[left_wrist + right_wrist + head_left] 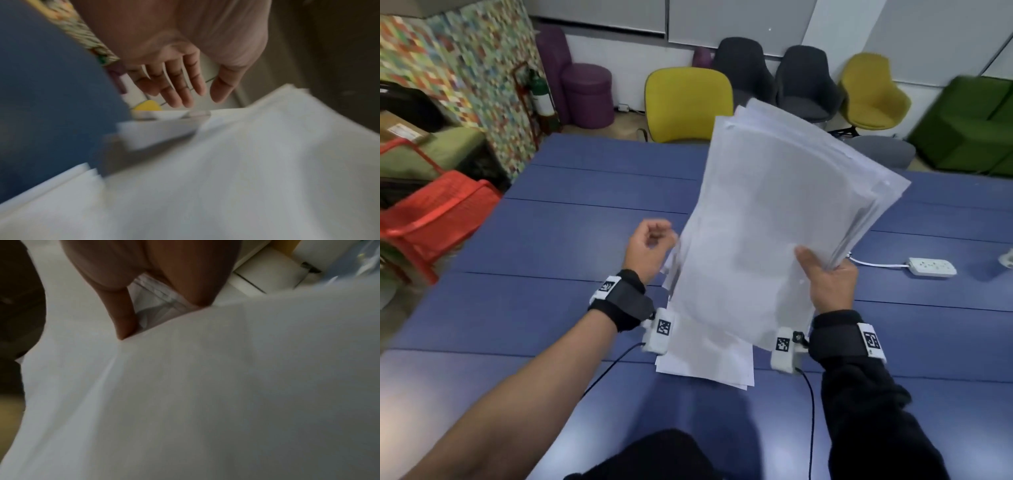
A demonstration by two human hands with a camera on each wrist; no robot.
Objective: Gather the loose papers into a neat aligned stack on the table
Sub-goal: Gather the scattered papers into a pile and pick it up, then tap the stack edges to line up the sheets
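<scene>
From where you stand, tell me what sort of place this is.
Probably an office meeting room or lounge: a long blue table, yellow and grey chairs along the far wall, and a power strip on the table.

The table (585,222) is the landmark. Above its middle, the right hand (828,284) holds a bundle of papers (774,212) tilted up, off the surface. Under the bundle, more sheets (709,359) lie flat on the table (near its front edge). The left hand (650,250) is just left of the bundle. A power strip (931,267) lies on the table, at the far right.
</scene>
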